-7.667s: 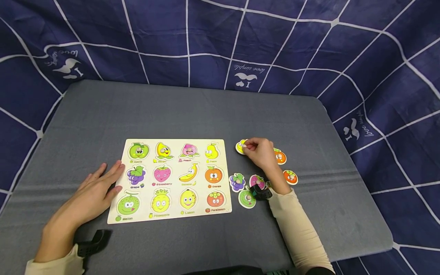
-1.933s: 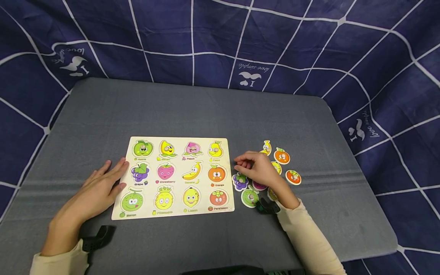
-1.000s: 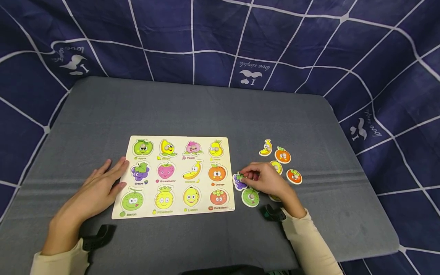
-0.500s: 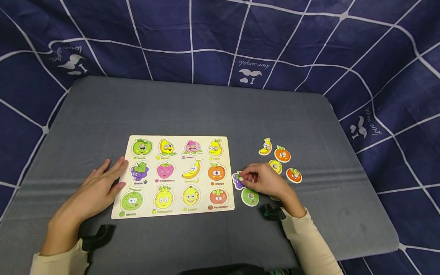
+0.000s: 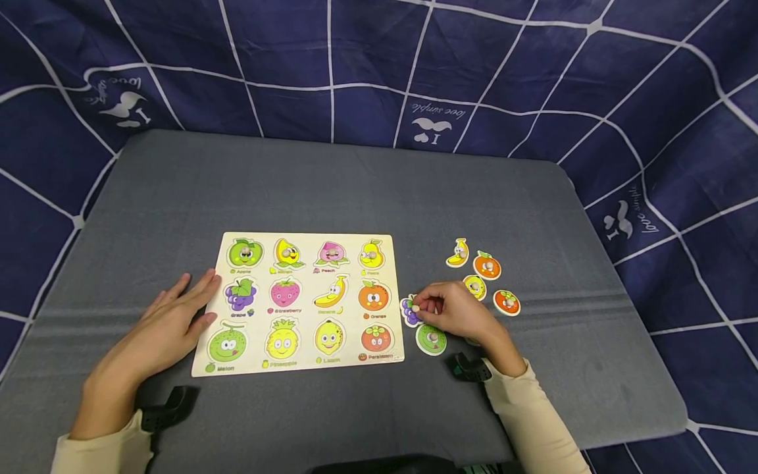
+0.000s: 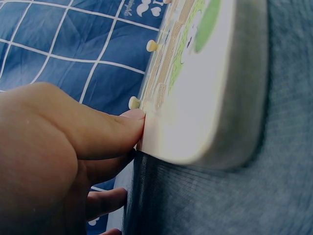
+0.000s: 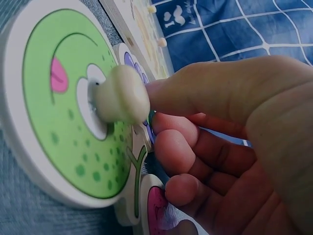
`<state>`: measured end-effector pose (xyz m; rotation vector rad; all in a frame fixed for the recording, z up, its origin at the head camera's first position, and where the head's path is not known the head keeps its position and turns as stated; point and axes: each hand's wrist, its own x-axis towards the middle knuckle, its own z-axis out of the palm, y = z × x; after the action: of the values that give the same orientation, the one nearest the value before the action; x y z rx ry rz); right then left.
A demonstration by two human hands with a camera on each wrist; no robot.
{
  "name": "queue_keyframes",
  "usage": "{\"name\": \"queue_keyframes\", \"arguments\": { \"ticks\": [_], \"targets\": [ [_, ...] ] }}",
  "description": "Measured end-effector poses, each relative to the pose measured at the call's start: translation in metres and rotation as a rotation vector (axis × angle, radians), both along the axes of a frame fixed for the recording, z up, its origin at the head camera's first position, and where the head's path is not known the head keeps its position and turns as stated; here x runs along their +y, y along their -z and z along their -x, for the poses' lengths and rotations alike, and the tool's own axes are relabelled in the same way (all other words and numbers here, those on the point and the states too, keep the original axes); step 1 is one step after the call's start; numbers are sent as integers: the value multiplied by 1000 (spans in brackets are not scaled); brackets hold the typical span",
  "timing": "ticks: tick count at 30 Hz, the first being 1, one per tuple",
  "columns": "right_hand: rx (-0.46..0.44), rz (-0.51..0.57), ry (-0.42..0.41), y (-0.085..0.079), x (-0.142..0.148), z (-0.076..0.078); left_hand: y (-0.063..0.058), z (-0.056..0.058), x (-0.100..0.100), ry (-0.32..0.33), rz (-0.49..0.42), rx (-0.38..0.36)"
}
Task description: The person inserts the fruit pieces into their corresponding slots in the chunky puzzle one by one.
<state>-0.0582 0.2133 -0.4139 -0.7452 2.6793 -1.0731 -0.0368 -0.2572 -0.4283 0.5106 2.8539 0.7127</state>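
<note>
My left hand (image 5: 162, 326) lies with straight fingers along the left edge of the wooden fruit puzzle board (image 5: 306, 283); in the left wrist view its thumb (image 6: 110, 129) touches the board's edge. Apple (image 5: 245, 253), mango (image 5: 287, 254), peach (image 5: 331, 254) and pear pieces fill the top row. To the right of the board, my right hand (image 5: 458, 309) pinches the grape puzzle piece (image 5: 408, 312) between thumb and fingers; the hold is partly hidden behind the melon piece's knob (image 7: 122, 95) in the right wrist view.
The round melon piece (image 5: 431, 340) lies just below the grape piece. Banana (image 5: 458, 253), orange (image 5: 487, 266), yellow lemon (image 5: 475, 287) and persimmon (image 5: 506, 303) pieces lie beyond my right hand. A pink piece (image 7: 155, 208) is under it. Grey cloth (image 5: 331, 191) covers the table.
The pear piece, earlier in my right hand beside the board, now sits in the board's top row. My right hand has moved down to the grape piece. The left hand stays at the board's edge.
</note>
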Motion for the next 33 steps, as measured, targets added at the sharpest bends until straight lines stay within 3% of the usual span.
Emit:
{"name": "queue_keyframes", "arguments": {
  "ticks": [33],
  "targets": [
    [58, 37, -16, -7, -2, 0, 0, 0, 0, -2, 12, -12]
  ]
}}
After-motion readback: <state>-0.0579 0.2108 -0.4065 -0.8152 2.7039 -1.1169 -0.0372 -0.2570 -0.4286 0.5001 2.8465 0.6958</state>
